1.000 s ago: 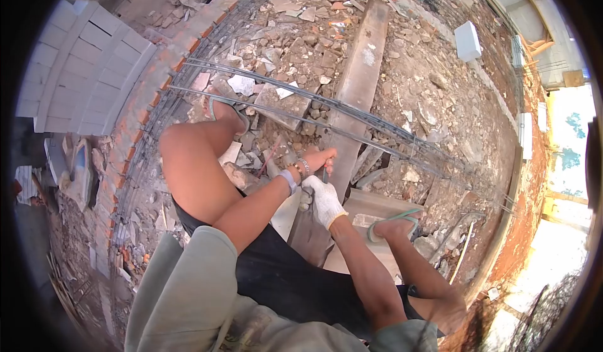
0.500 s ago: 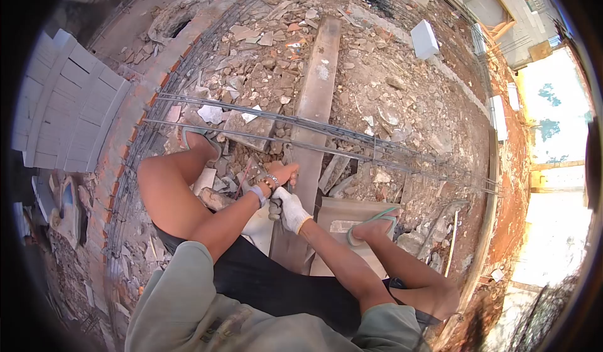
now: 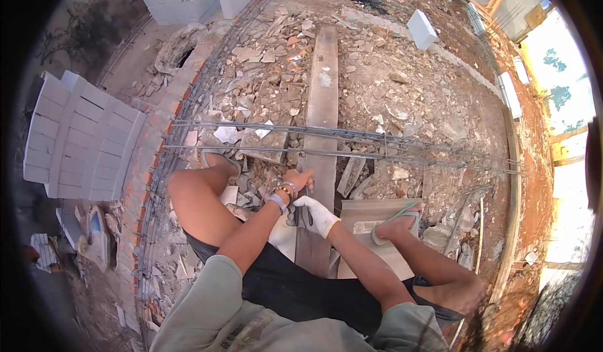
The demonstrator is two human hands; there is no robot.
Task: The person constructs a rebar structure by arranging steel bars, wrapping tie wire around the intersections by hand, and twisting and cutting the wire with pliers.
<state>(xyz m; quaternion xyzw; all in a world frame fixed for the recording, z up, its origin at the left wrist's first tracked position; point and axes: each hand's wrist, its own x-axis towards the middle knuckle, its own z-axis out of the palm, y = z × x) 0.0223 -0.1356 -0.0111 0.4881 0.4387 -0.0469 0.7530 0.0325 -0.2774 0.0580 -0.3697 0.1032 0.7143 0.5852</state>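
Note:
My left hand (image 3: 299, 179) is bare, with bracelets and a pale band at the wrist. Its fingers are curled over the left edge of a long wooden plank (image 3: 323, 94); I cannot make out anything inside them. Just below it, my right hand (image 3: 316, 215) wears a white knitted work glove with dark grey on the finger side. Those fingers are bent close to the left wrist, and what they hold, if anything, is hidden. Thin steel bars (image 3: 352, 132) run crosswise over the plank, just beyond both hands.
Broken rubble (image 3: 264, 69) surrounds the plank. Stacked pale blocks (image 3: 88, 138) stand at the left beside a brick-edged footing with rebar. A white block (image 3: 421, 30) lies at the far right. My sandalled feet straddle the plank, the right one on a flat brown board (image 3: 377, 209).
The view has shifted, so the scene sits further right and slightly lower. My hands stay close together by the plank; the gloved fingers have turned slightly, showing more grey.

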